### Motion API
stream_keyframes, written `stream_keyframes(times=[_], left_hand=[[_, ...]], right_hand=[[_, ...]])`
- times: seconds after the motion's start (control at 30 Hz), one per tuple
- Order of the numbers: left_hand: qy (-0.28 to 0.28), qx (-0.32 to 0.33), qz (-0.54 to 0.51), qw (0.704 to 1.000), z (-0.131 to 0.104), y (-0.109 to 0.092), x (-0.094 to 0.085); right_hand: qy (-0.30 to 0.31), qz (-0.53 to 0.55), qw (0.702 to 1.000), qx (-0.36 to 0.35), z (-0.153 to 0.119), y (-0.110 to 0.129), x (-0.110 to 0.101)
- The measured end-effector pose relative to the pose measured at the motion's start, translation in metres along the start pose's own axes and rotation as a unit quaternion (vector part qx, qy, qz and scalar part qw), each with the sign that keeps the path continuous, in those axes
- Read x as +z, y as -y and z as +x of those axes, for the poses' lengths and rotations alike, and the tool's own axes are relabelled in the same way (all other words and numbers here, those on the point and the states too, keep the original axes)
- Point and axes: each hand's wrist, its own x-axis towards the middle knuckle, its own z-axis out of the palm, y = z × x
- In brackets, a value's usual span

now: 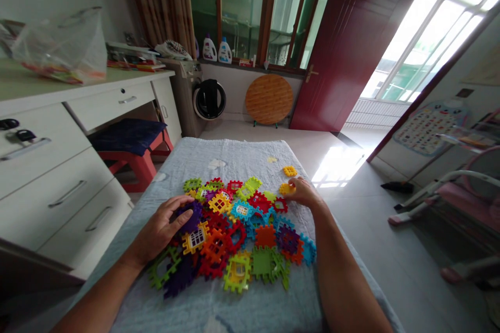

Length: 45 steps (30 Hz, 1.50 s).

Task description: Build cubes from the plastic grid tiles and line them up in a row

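Note:
Colourful interlocking plastic pieces lie heaped on a light blue cloth [219, 156]. At the heap's left side, my left hand [166, 223] is closed on a dark purple piece [192, 216], thumb and fingers around it. Just below it lies a yellow window piece [196, 238]. On the right, my right hand [302, 191] pinches a small yellow piece [286, 188] near the cloth. A second small yellow piece [289, 170] lies flat a little beyond it. Among the heap are a blue window piece [242, 210], an orange square [265, 236] and a green square [262, 261].
To the left stand a white desk [88, 182] with a plastic bag [64, 47] on it and a stool [127, 136]. Behind are a washing machine [187, 88], a round wooden board [269, 99] and a red door [344, 41]. A pink chair [464, 187] is at right.

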Motion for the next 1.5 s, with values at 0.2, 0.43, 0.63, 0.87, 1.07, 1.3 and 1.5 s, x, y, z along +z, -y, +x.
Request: stream_keyframes(times=[0.2, 0.43, 0.63, 0.87, 1.07, 1.3, 1.5], left_hand=[[-0.001, -0.004, 0.004, 1.0, 0.0, -0.002, 0.0], [0.002, 0.001, 0.003, 1.0, 0.0, 0.001, 0.0], [0.003, 0.005, 0.002, 1.0, 0.001, 0.003, 0.001], [0.003, 0.0, -0.005, 1.0, 0.0, 0.003, 0.001], [0.006, -0.01, -0.005, 1.0, 0.001, 0.004, 0.001], [0.006, -0.013, 0.011, 1.0, -0.001, 0.005, 0.0], [0.009, -0.007, 0.013, 1.0, -0.001, 0.008, 0.001]], right_hand=[[-0.009, 0.001, 1.0, -0.01, 0.002, 0.002, 0.0], [-0.022, -0.014, 1.0, -0.001, 0.004, 0.004, 0.009], [-0.028, -0.019, 0.999, 0.012, 0.003, 0.007, 0.011], [-0.094, -0.024, 0.991, 0.094, 0.02, -0.006, -0.011], [-0.106, -0.017, 0.979, 0.174, 0.055, -0.006, -0.028], [-0.074, -0.083, 0.967, 0.228, 0.071, 0.008, -0.005], [-0.094, -0.08, 0.965, 0.232, 0.071, 0.005, 0.009]])
